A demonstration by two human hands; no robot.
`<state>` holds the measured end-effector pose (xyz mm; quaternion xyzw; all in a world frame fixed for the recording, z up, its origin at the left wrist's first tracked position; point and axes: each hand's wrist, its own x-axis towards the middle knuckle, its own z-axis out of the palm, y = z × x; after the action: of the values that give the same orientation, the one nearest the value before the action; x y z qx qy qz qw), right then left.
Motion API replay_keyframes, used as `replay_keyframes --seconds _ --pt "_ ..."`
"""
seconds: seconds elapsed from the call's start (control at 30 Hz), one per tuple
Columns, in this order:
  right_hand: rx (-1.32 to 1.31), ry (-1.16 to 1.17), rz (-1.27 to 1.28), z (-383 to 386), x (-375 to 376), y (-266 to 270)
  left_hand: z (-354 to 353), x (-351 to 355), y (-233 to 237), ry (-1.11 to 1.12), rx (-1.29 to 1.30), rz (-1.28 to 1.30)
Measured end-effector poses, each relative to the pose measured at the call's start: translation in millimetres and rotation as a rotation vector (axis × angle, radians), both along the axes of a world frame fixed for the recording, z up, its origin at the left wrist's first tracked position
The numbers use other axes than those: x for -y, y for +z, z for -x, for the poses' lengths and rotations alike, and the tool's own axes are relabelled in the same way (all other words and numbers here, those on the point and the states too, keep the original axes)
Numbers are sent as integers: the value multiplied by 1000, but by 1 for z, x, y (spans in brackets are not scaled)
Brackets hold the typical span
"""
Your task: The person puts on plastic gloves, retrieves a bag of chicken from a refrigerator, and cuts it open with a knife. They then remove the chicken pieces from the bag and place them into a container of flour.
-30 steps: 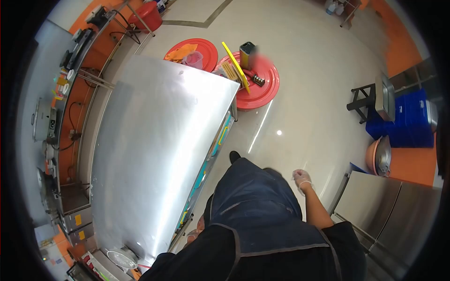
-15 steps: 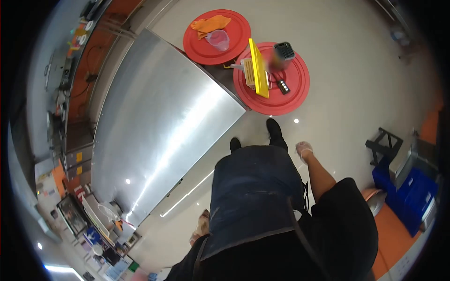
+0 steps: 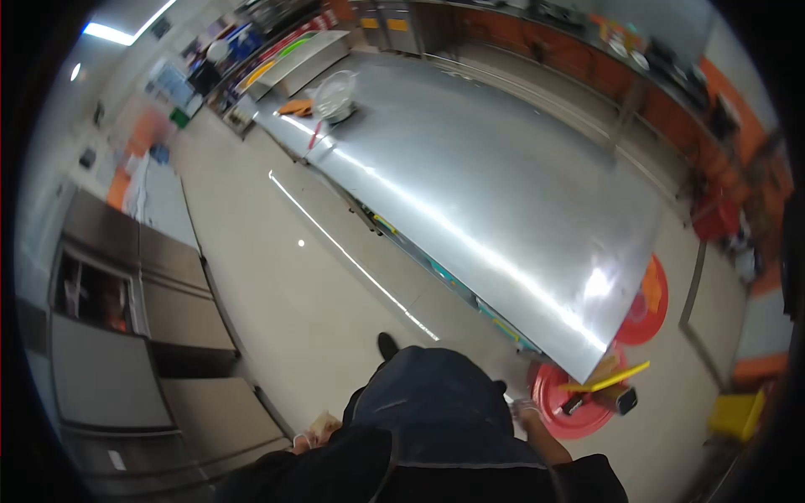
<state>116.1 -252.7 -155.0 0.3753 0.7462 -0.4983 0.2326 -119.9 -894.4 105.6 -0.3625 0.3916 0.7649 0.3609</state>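
My left hand (image 3: pixel 307 441) is low beside the dark apron (image 3: pixel 432 398), closed round a pale tan item (image 3: pixel 324 426) too small to make out. Wearing a clear glove, my right hand (image 3: pixel 526 412) is at the other side of the apron, near the left edge of a red round lid (image 3: pixel 549 402) in the view. Its fingers are blurred and their pose is unclear. On that lid are a yellow board (image 3: pixel 616 378), a dark-topped container (image 3: pixel 622 400) and a small black object (image 3: pixel 573 404).
A long steel table (image 3: pixel 470 176) runs across the view, with a strainer-like bowl (image 3: pixel 334 96) and an orange cloth (image 3: pixel 295 107) at its far left end. Another red lid (image 3: pixel 655 323) is by its right corner. Steel cabinets (image 3: pixel 180 314) line the left side.
The view has swung left, so the table now crosses the middle and the red lids appear at the lower right. The cabinets have come into view. Both hands remain low beside the body.
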Motion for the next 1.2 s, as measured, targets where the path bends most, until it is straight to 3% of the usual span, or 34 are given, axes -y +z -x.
replay_keyframes --seconds 0.03,0.07,0.13,0.2,0.27,0.33,0.4,0.47,0.53,0.6,0.67,0.77,0.9,1.0,1.07,1.1,1.13,1.2 --pt "37 25 85 81 4 114 -12 5 -21 26 6 33" --pt "11 190 -78 135 19 139 -22 9 -39 51 20 70" --pt "-19 371 -251 200 43 132 -39 13 -67 86 53 144" --pt "74 838 -125 295 62 76 -29 24 -90 95 80 203" --pt "3 1063 -488 374 104 109 -20 29 -109 116 113 243" --pt "94 972 -202 457 148 152 -3 34 -118 134 128 263" --pt "113 633 -231 524 199 139 21 44 -117 153 142 282" --pt "14 568 -143 588 253 216 47 56 -119 165 148 291" --pt "-171 654 -156 645 287 229 81 71 -122 176 150 291" --pt "-281 610 4 707 325 272 123 81 -127 172 154 297" --pt "-368 547 229 780 348 252 171 92 -132 173 157 311" --pt "-359 331 489 897 381 327 256 111 -138 161 138 347" --pt "-568 88 666 1081 395 367 410 134 -135 137 90 413" --pt "-608 -141 477 1223 399 384 533 157 -118 91 46 467" --pt "-650 -280 379 1291 396 436 617 173 -106 45 6 489" --pt "-858 -306 340 1343 391 403 659 181 -103 9 -14 497" --pt "-769 -239 66 1416 378 363 700 188 -98 -40 -38 505" --pt "-683 -394 21 1452 370 407 786 198 -94 -162 -81 509"
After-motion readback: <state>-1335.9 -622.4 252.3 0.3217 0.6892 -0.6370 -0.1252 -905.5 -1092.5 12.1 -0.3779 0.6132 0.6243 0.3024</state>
